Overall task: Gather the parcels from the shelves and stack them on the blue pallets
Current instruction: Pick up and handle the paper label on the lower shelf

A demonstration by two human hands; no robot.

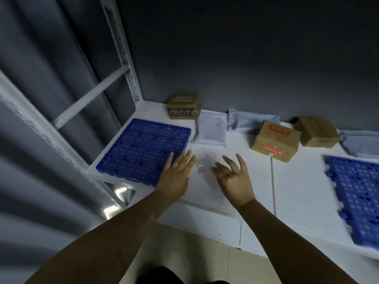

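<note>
Over the shelf (297, 191), left hand (174, 177) and right hand (233, 179) spread open; grey mailer (210, 130) lies front-to-back.

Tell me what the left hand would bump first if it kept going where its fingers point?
Probably the flat grey mailer bag just beyond the left hand; depth is unclear.

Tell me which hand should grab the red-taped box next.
Right, probably. The right hand is open and nearer the red-taped box; the left hand is at the left pallet's edge, farther away.

cardboard boxes (275, 140) — perforated plastic pallet (143, 150)
</note>
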